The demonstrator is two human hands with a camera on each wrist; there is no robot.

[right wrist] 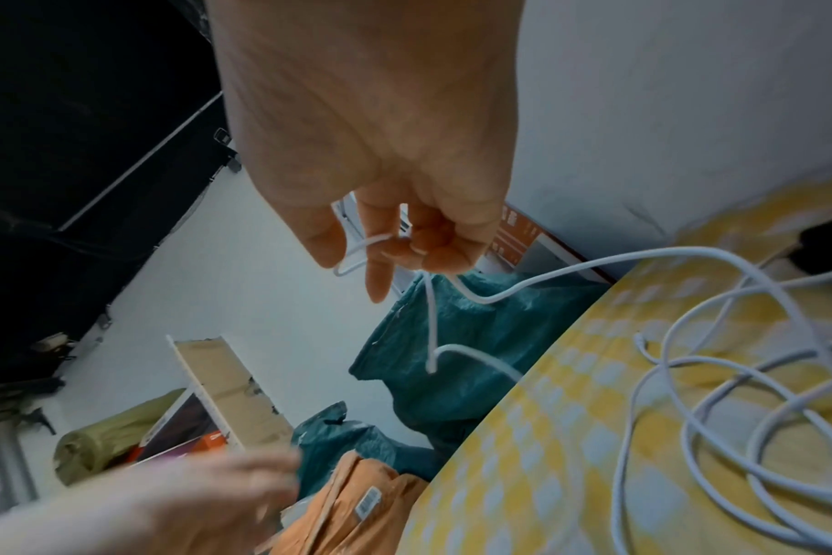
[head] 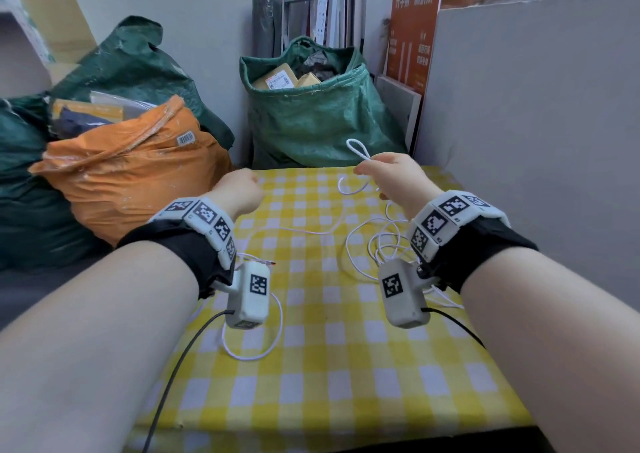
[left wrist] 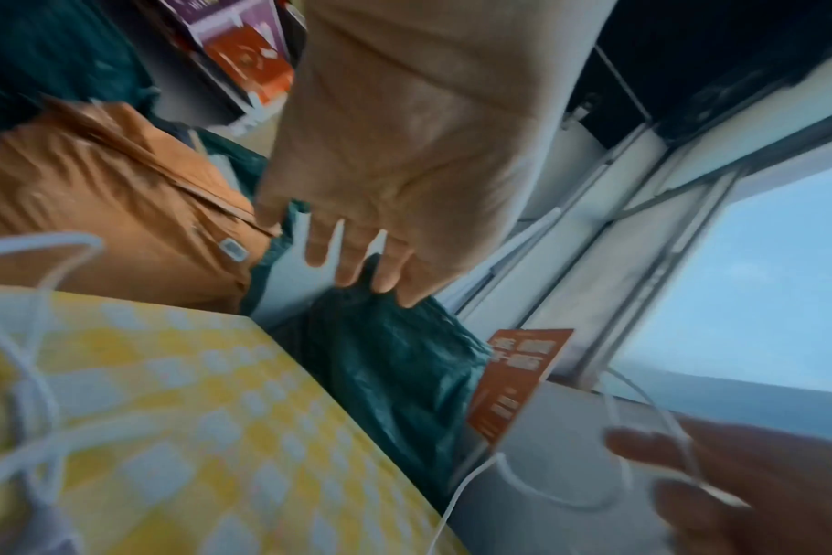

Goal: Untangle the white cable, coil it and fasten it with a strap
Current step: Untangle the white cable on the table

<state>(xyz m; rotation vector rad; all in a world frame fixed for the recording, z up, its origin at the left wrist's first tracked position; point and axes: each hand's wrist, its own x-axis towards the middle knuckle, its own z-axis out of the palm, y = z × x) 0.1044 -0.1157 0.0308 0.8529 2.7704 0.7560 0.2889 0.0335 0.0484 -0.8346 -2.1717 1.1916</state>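
Note:
The white cable (head: pixel 377 244) lies in loose tangled loops on the yellow checked table (head: pixel 311 400), with another loop (head: pixel 252 345) under my left wrist. My right hand (head: pixel 369 165) is raised over the far right of the table and pinches a small doubled loop of the cable (head: pixel 358 149). In the right wrist view its curled fingers (right wrist: pixel 404 248) hold that loop, and strands hang down to the tangle (right wrist: pixel 737 375). My left hand (head: pixel 254 179) hovers over the far left edge. Its fingers (left wrist: pixel 357 263) are loosely extended and hold nothing. No strap shows.
An orange sack (head: pixel 131 168) and green sacks (head: pixel 311 113) crowd the table's far and left sides. A grey board (head: pixel 536 106) stands along the right edge. Black sensor leads (head: pixel 180 366) trail from both wrists toward me.

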